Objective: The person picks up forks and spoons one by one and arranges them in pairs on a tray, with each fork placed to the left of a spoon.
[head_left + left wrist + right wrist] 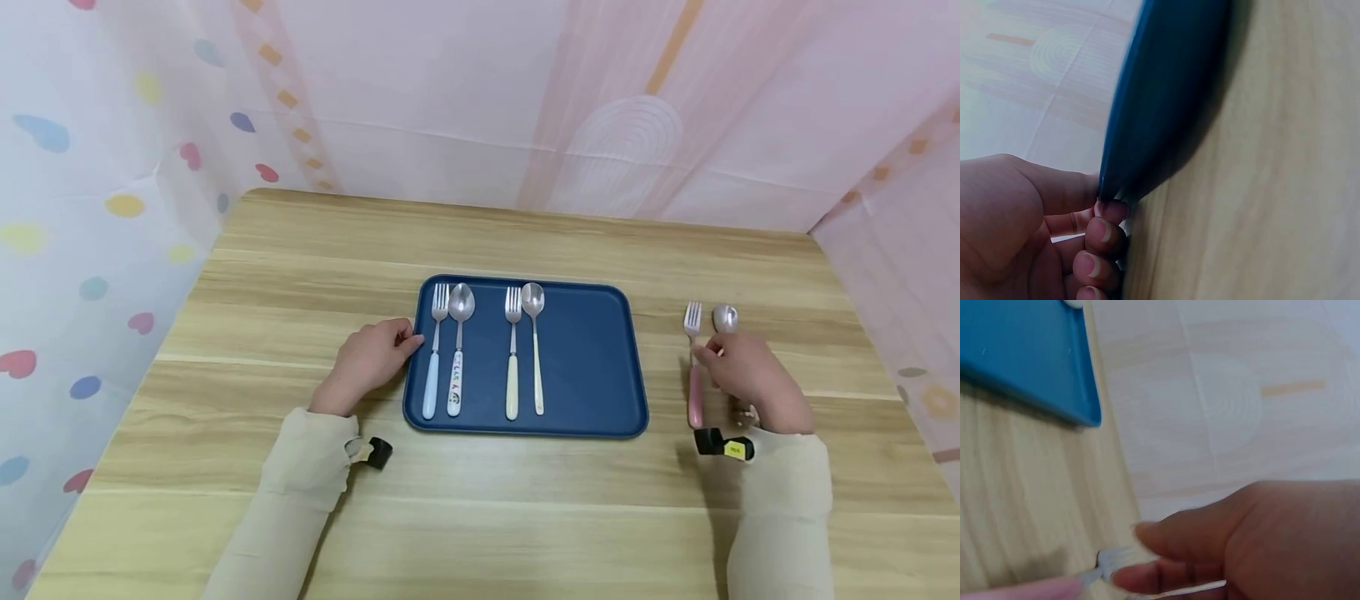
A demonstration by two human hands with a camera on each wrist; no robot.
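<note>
My left hand (pixel 371 358) pinches the left rim of a dark blue tray (pixel 588 358); in the left wrist view the thumb lies on the rim and the fingertips sit beneath it. Right of the tray, my right hand (pixel 742 367) hovers over a pink-handled fork (pixel 695 400) and a spoon (pixel 725 317), most of whose handle it hides. Thumb and forefinger stand apart near the fork's neck. In the right wrist view, the forefinger overlaps the fork's tines (pixel 1115 557).
On the tray lie a blue-handled fork (pixel 431 379), a spoon with a patterned white handle (pixel 455 383), a cream-handled fork (pixel 512 387) and a pale yellow spoon (pixel 537 367). The wooden table (pixel 525 517) meets a patterned curtain (pixel 465 100) at its back.
</note>
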